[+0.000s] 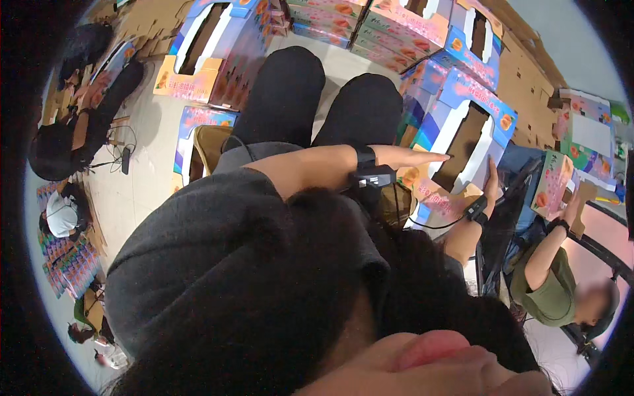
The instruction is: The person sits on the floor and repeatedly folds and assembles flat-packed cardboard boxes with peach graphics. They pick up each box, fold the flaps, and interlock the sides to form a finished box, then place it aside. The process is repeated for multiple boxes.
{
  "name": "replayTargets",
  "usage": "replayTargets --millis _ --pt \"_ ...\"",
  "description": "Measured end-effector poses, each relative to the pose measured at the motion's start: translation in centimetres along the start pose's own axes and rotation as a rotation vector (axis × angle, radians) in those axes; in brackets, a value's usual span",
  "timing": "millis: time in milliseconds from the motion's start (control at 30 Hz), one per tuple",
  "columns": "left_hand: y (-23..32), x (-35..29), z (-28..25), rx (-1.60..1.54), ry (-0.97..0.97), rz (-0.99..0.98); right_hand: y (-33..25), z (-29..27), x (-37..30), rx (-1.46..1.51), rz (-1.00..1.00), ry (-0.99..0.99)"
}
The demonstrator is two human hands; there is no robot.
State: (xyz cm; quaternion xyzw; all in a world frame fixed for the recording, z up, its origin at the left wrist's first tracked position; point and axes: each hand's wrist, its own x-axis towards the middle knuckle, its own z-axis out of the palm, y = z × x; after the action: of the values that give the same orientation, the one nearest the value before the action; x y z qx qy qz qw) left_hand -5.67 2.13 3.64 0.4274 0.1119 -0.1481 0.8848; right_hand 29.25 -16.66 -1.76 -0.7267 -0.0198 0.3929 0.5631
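Note:
To my right stands a printed cardboard box, blue and pink with fruit pictures and a long cut-out in its white top, through which brown cardboard shows. Across its near left part reaches my left hand, fingers stretched out flat, their tips at the edge of the cut-out. At the right side of the same box, my right hand lies with straight fingers along the edge. Neither hand is wrapped round anything. Each wrist carries a black strap with a small device, and a cable runs by the right one.
More such boxes are stacked ahead, with another tall box left of my knees. Flat brown cardboard lies beyond on the right. A co-worker in a green shirt handles a box at the far right. Other people work at far left.

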Motion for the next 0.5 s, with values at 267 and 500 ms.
replayTargets --millis 267,500 --pt "-0.1 0.4 0.3 -0.013 0.038 -0.073 0.2 1.3 1.7 0.110 0.116 -0.131" --pt "-0.2 1.1 1.0 0.143 0.117 0.180 -0.7 3.4 0.6 -0.510 0.044 -0.008"
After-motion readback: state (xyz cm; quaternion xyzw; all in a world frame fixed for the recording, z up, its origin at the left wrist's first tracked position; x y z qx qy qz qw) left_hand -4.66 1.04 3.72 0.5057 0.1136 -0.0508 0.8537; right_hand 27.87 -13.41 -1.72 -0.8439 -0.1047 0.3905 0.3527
